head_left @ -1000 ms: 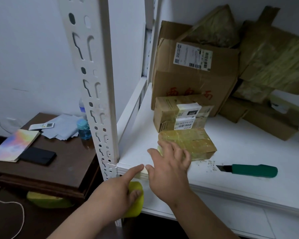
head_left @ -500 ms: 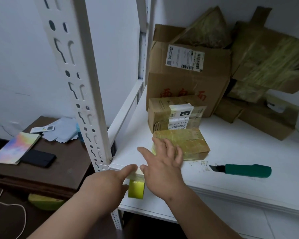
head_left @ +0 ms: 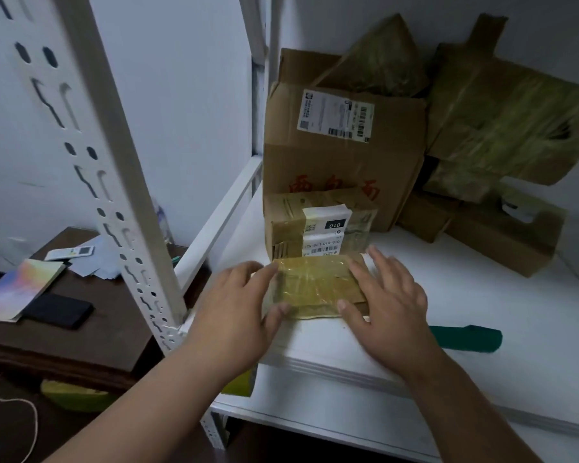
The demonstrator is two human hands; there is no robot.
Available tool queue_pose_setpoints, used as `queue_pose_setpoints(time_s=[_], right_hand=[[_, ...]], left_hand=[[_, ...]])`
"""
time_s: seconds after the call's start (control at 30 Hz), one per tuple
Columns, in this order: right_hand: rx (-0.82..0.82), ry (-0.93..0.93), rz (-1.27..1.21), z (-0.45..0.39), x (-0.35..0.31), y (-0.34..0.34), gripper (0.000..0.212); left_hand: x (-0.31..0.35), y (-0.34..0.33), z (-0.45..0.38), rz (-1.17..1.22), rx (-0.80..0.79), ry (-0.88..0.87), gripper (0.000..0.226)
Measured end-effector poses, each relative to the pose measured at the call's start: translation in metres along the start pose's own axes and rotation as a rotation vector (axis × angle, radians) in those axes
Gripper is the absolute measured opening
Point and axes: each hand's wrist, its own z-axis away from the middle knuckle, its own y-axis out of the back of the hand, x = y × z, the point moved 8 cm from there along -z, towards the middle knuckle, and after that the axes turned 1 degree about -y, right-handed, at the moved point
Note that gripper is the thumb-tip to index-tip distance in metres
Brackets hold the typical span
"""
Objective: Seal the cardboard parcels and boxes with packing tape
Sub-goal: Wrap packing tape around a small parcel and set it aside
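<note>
While both my hands flank taped parcel (head_left: 316, 289) on white shelf (head_left: 482, 295), left hand (head_left: 238, 309) and right hand (head_left: 390, 304) touch its ends, fingers straight, gripping nothing. Behind: small box (head_left: 295, 228), label reading "010"; big carton (head_left: 341, 162), red writing. Green knife (head_left: 465, 339) at right.

Two hands (head_left: 234, 315), three boxes (head_left: 318, 285), one knife (head_left: 465, 339), one phone (head_left: 61, 314), one remote (head_left: 69, 252), one booklet (head_left: 20, 289)

A yellowish, glossy taped parcel (head_left: 318, 287) lies near the white shelf's (head_left: 482, 305) front edge; brown cardboard boxes (head_left: 341, 162) with red characters stand behind; a green knife (head_left: 465, 339) lies right.
</note>
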Motion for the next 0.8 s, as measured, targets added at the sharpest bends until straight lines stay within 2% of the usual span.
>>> queue_pose_setpoints(time_s=[0.07,0.17,0.3,0.47,0.57,0.67,0.73,0.8], right_hand=[[-0.117,0.029,0.012,-0.001,0.010,-0.010,0.072],[-0.098,0.068,-0.086,0.000,0.011,-0.012,0.067],[-0.072,0.066,-0.144,-0.001,0.011,-0.012,0.066],[-0.064,0.077,-0.267,0.000,0.011,-0.008,0.063],[-0.018,0.029,-0.494,0.005,0.021,0.003,0.066],[-0.016,-0.179,-0.916,0.010,0.049,0.007,0.083],[-0.079,-0.350,-1.182,0.016,0.071,0.001,0.087],[-0.169,-0.396,-1.306,0.024,0.085,0.002,0.086]], left_hand=[[0.010,-0.019,-0.013,0.021,-0.105,0.027,0.086],[0.018,-0.048,-0.020,-0.023,-0.263,0.066,0.112],[0.024,-0.059,-0.020,0.013,-0.213,0.115,0.089],[0.026,-0.056,-0.021,0.065,-0.118,0.137,0.084],[0.035,-0.042,-0.021,0.077,-0.028,0.093,0.084],[0.057,-0.027,-0.025,0.116,0.060,-0.004,0.081],[0.081,-0.019,-0.027,0.133,0.103,-0.102,0.076],[0.108,-0.017,-0.030,0.130,0.108,-0.196,0.071]])
